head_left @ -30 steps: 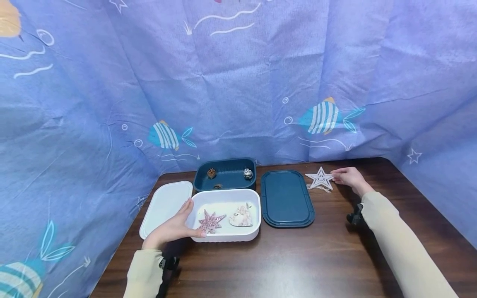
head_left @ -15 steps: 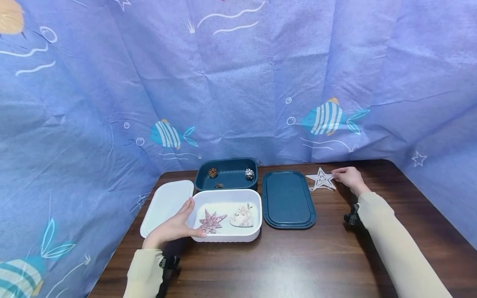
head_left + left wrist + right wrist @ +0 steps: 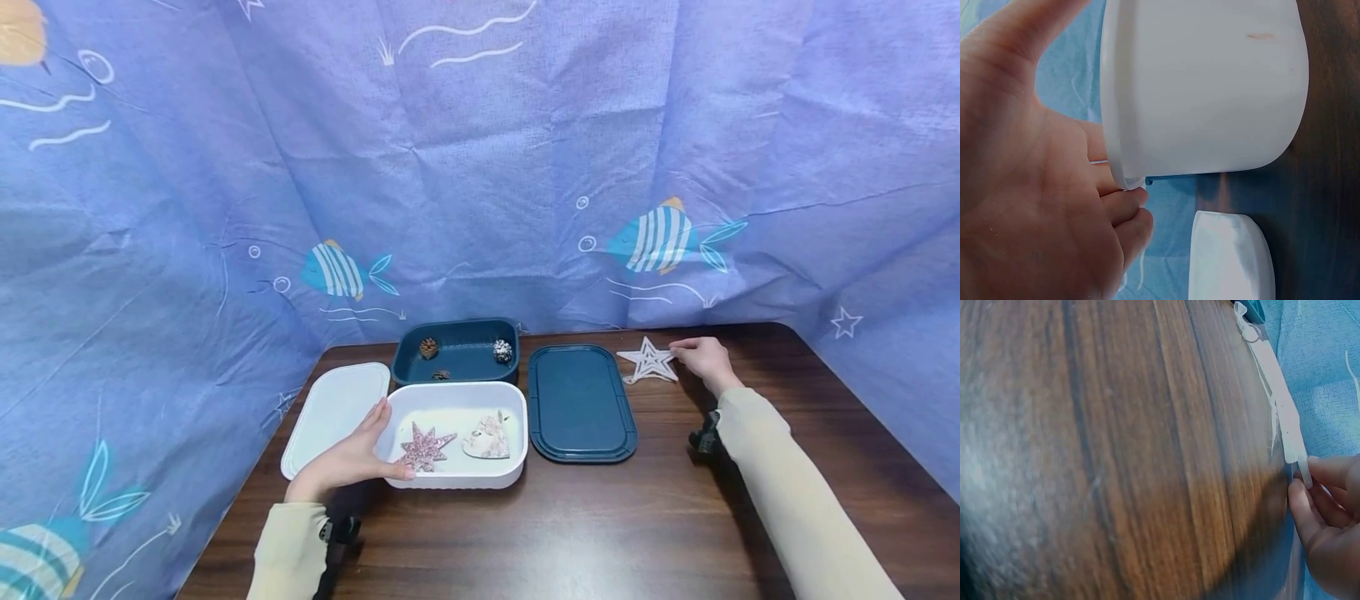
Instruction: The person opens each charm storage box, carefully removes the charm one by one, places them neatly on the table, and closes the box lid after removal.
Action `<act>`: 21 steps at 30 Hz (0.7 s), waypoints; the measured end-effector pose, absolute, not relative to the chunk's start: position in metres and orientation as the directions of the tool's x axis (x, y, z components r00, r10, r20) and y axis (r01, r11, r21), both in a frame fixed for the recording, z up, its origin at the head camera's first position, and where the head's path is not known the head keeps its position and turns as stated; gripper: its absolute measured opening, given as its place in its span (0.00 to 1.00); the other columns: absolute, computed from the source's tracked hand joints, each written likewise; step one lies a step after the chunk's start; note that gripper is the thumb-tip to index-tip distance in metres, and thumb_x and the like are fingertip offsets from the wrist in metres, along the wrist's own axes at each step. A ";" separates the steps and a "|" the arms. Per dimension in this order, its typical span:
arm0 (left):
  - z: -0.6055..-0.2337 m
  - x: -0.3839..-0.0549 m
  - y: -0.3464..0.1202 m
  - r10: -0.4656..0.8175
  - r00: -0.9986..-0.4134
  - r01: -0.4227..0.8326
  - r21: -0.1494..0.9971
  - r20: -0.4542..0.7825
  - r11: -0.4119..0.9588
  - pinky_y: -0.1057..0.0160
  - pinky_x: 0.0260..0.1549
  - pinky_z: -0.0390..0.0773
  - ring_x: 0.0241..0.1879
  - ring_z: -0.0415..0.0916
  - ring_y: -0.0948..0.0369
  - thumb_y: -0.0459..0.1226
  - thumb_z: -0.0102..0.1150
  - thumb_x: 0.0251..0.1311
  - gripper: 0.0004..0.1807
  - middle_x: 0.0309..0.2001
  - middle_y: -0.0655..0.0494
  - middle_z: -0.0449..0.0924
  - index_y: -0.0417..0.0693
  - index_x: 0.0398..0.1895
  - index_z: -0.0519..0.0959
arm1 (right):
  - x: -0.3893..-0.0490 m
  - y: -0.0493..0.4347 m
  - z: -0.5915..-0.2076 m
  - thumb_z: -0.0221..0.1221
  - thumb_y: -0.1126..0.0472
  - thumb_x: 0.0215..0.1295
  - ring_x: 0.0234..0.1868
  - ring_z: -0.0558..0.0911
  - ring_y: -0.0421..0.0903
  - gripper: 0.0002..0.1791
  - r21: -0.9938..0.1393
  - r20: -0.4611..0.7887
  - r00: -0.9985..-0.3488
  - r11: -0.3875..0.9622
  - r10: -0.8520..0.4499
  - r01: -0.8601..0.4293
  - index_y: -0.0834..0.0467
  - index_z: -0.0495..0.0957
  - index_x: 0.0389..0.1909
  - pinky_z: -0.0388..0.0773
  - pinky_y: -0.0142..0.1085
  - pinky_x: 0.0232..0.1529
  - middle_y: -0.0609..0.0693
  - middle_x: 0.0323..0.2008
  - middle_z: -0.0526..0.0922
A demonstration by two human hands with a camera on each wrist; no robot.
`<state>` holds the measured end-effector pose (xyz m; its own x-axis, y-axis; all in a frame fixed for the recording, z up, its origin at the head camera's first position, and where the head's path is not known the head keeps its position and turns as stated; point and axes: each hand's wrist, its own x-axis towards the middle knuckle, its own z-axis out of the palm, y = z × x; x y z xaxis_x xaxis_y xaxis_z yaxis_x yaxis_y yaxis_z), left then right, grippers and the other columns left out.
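A white box (image 3: 517, 462) stands on the table, holding a pink glittery star ornament (image 3: 425, 447) and a pale heart-shaped ornament (image 3: 487, 439). My left hand (image 3: 356, 454) spans its left end, thumb at the front rim and fingers at the left rim. In the left wrist view the fingertips go behind the rim of that box (image 3: 1210, 87). At the back right, my right hand (image 3: 703, 358) pinches one point of a white star ornament (image 3: 648, 362) between thumb and fingers. Its cord (image 3: 1271, 419) hangs beside it in the right wrist view.
Behind the white box stands a dark blue box (image 3: 465, 333) with several pine cones, one whitish (image 3: 502, 351). A white lid (image 3: 337, 417) lies left, and a dark blue lid (image 3: 582, 404) lies right. A blue fish-print cloth (image 3: 480, 167) hangs behind the table.
The head view has shifted slightly. Less of the white star's cord shows below it than a second ago. Both hands keep nearly the same places.
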<state>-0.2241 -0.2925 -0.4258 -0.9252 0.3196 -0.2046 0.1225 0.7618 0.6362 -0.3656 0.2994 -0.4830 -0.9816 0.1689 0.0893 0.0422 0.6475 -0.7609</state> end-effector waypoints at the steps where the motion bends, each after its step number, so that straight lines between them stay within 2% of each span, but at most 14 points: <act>1: -0.426 -0.224 -0.293 0.321 -0.925 0.125 0.634 -0.204 0.763 0.37 0.72 0.41 0.79 0.28 0.42 0.53 0.79 0.47 0.70 0.80 0.38 0.29 0.32 0.79 0.40 | -0.366 0.299 -0.483 0.58 0.62 0.70 0.30 0.79 0.42 0.18 -0.756 0.095 -0.980 0.653 0.175 0.043 0.72 0.81 0.52 0.71 0.31 0.30 0.60 0.32 0.87; 3: -0.426 -0.224 -0.293 0.324 -0.924 0.129 0.634 -0.202 0.763 0.37 0.72 0.41 0.79 0.28 0.42 0.53 0.79 0.47 0.70 0.80 0.38 0.30 0.31 0.79 0.40 | -0.365 0.298 -0.484 0.59 0.61 0.70 0.35 0.81 0.49 0.18 -0.749 0.101 -0.977 0.661 0.188 0.050 0.71 0.82 0.52 0.71 0.34 0.35 0.62 0.34 0.87; 6: -0.428 -0.225 -0.295 0.330 -0.924 0.138 0.634 -0.195 0.761 0.37 0.73 0.41 0.79 0.28 0.43 0.53 0.79 0.47 0.70 0.81 0.39 0.29 0.31 0.79 0.40 | -0.365 0.298 -0.485 0.58 0.60 0.70 0.49 0.79 0.62 0.18 -0.734 0.116 -0.973 0.677 0.201 0.053 0.70 0.82 0.52 0.74 0.44 0.46 0.67 0.45 0.85; 10: -0.429 -0.226 -0.295 0.337 -0.922 0.150 0.631 -0.188 0.761 0.38 0.73 0.41 0.79 0.27 0.43 0.54 0.78 0.47 0.70 0.81 0.39 0.29 0.31 0.79 0.40 | -0.366 0.298 -0.485 0.58 0.60 0.70 0.61 0.72 0.69 0.18 -0.724 0.123 -0.973 0.688 0.196 0.047 0.70 0.82 0.52 0.69 0.54 0.59 0.70 0.57 0.78; 14: -0.429 -0.227 -0.295 0.332 -0.923 0.143 0.626 -0.196 0.767 0.38 0.73 0.41 0.79 0.27 0.43 0.54 0.78 0.47 0.70 0.80 0.38 0.29 0.31 0.79 0.40 | -0.367 0.299 -0.486 0.58 0.61 0.69 0.61 0.72 0.69 0.17 -0.714 0.134 -0.974 0.699 0.182 0.032 0.70 0.83 0.51 0.68 0.55 0.59 0.70 0.56 0.79; 17: -0.428 -0.227 -0.294 0.323 -0.924 0.134 0.620 -0.204 0.773 0.37 0.73 0.42 0.79 0.28 0.42 0.54 0.78 0.48 0.70 0.80 0.38 0.30 0.31 0.79 0.40 | -0.369 0.300 -0.486 0.59 0.62 0.68 0.58 0.75 0.68 0.16 -0.699 0.155 -0.972 0.714 0.175 0.017 0.69 0.83 0.49 0.72 0.50 0.53 0.69 0.53 0.81; 19: -0.427 -0.228 -0.294 0.320 -0.925 0.131 0.618 -0.206 0.775 0.37 0.72 0.42 0.79 0.28 0.42 0.53 0.78 0.48 0.69 0.80 0.37 0.31 0.32 0.79 0.40 | -0.370 0.301 -0.485 0.60 0.62 0.68 0.50 0.79 0.65 0.16 -0.696 0.161 -0.971 0.718 0.174 0.013 0.69 0.84 0.49 0.74 0.44 0.45 0.67 0.46 0.85; 21: -0.427 -0.228 -0.294 0.319 -0.925 0.130 0.616 -0.207 0.777 0.37 0.72 0.42 0.79 0.28 0.42 0.53 0.78 0.48 0.69 0.80 0.38 0.31 0.32 0.79 0.40 | -0.371 0.301 -0.484 0.60 0.61 0.68 0.39 0.82 0.57 0.16 -0.703 0.153 -0.973 0.711 0.175 0.017 0.69 0.84 0.49 0.73 0.39 0.37 0.63 0.37 0.87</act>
